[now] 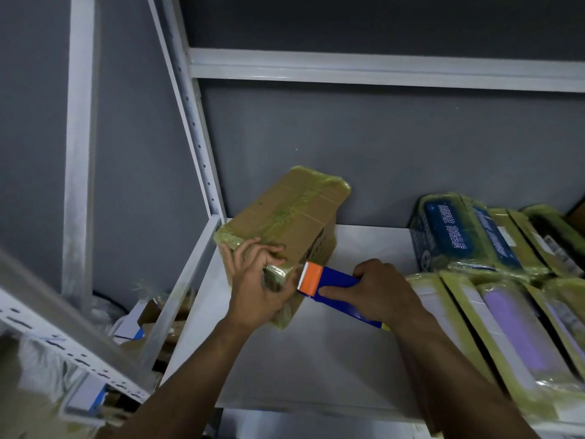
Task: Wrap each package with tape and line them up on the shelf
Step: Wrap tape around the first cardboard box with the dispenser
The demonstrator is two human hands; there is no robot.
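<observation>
Right now the left hand curls round the near corner of the taped cardboard box on the shelf, and the right hand clasps the tape dispenser, whose toothed blade sits just beside that grip, so a jerked cut could nick the skin.

- The box is showing brown cardboard under glossy yellow-green tape, with dark print on its side.
- The tape dispenser is showing a deep blue body and an orange head.
- The shelf is looking plain white.
- The wall is looking flat grey.
- The carton is showing blue with white lettering and a dotted pattern.
- The packages are showing white and lilac under yellowish tape.
</observation>
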